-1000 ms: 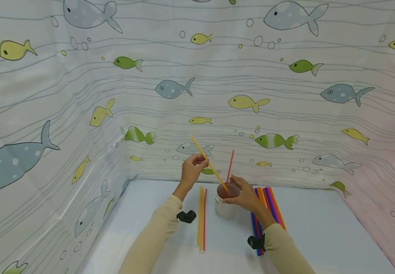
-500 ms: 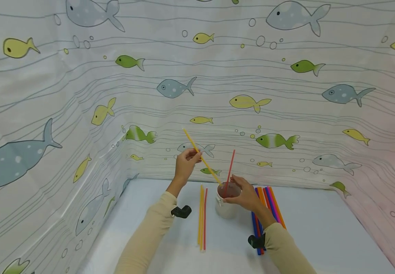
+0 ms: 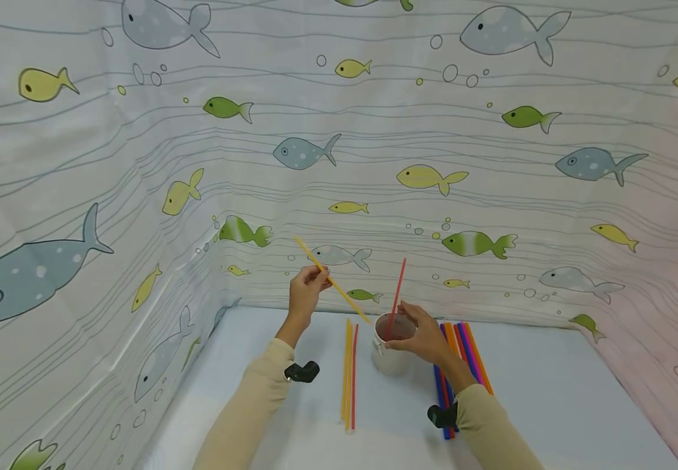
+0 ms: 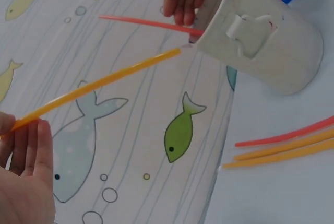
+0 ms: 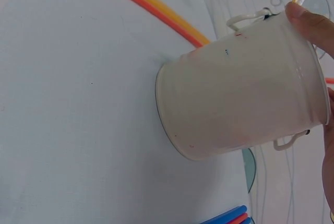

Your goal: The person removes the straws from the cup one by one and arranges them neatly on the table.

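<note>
My left hand (image 3: 304, 292) pinches a yellow straw (image 3: 333, 282) (image 4: 99, 85) in the air, left of a white metal cup (image 3: 390, 356) (image 4: 266, 38) (image 5: 240, 112). The straw slants down to the right, and its lower tip is just outside the cup's rim. My right hand (image 3: 424, 336) holds the cup by the rim, thumb (image 5: 310, 23) on the edge. A red straw (image 3: 396, 297) (image 4: 148, 24) stands in the cup, leaning right.
Yellow straws and a red one (image 3: 349, 372) lie on the table left of the cup. A bundle of blue, red, pink and orange straws (image 3: 462, 356) lies to its right. A fish-print curtain (image 3: 339, 163) walls the table on three sides.
My left hand has pulled the yellow straw up and to the left, so its tip has left the cup. The right hand and cup have stayed put.
</note>
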Motion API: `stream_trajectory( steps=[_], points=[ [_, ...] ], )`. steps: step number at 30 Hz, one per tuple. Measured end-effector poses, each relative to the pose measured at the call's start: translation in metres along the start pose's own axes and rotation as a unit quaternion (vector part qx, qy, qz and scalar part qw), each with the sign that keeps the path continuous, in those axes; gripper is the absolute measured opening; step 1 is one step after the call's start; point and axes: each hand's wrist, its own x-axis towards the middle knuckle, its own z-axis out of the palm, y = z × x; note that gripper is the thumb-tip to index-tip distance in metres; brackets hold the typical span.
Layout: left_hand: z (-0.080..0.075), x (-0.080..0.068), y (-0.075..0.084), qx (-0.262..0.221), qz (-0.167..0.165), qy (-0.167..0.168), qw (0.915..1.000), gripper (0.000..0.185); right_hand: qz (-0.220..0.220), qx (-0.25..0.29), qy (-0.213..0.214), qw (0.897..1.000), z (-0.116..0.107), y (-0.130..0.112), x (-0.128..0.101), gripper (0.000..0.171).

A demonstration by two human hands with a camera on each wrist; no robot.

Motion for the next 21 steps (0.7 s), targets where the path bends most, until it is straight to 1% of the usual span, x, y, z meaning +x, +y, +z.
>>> stream_trajectory(
  steps=[4,8,12,18,21],
  points=[
    [-0.009,0.0,-0.001,-0.006,0.011,0.013,0.9998,0.017,0.0,0.0,0.001,1.0,0.001,0.0,-0.001,0.104],
    [-0.015,0.001,-0.005,-0.006,0.003,0.015,0.9999,0.019,0.005,-0.002,0.003,1.0,0.0,-0.001,-0.002,0.103],
    [-0.018,-0.003,-0.011,0.009,-0.013,0.017,0.9997,0.019,0.01,0.001,0.001,1.0,-0.001,-0.002,-0.002,0.103],
    [-0.022,-0.012,-0.024,0.034,-0.043,0.007,0.9985,0.021,0.006,0.005,0.0,1.0,0.0,-0.001,-0.001,0.105],
    [-0.026,-0.015,-0.032,0.036,-0.059,0.008,0.9976,0.022,0.004,0.005,0.0,1.0,0.001,0.0,0.0,0.106]
  ],
)
